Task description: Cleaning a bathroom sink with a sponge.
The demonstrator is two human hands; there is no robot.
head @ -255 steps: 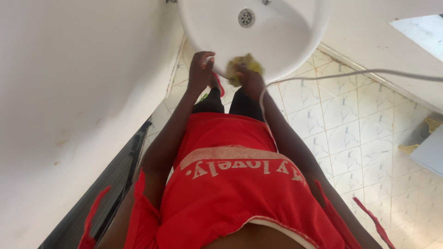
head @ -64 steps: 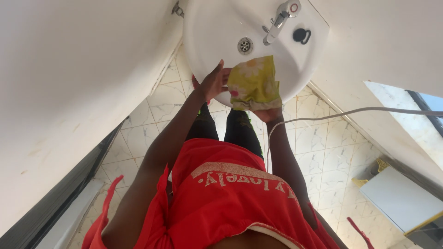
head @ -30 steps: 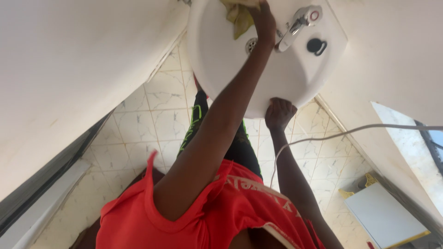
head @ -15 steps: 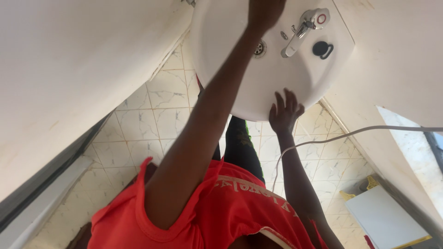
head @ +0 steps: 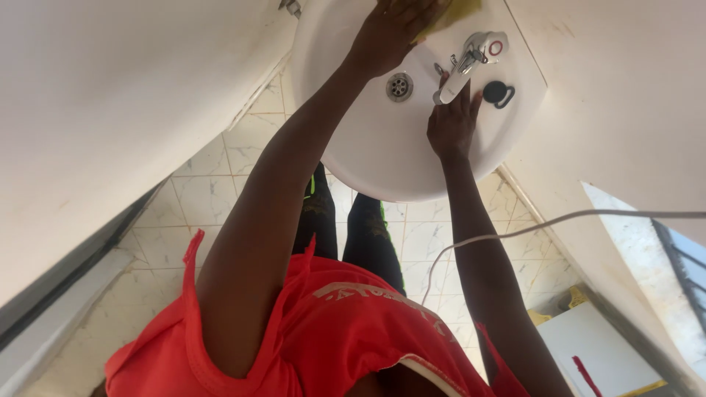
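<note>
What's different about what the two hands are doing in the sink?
The left hand is bunched on a yellow cloth at the far side of the sink, while the right hand has no cloth and its fingertips touch the tap. The left hand reaches farther across the sink; the right hand is nearer the body, with straighter fingers. Both are bare and over the white sink.

A home bathroom: white basin (head: 382, 158) fixed to a plain white wall (head: 110, 110), chrome tap (head: 471, 59), metal drain (head: 398, 86), black plug (head: 495, 92) on the rim. Pale marbled tiles (head: 220, 198) on the floor below, window (head: 680, 257) at one side.
</note>
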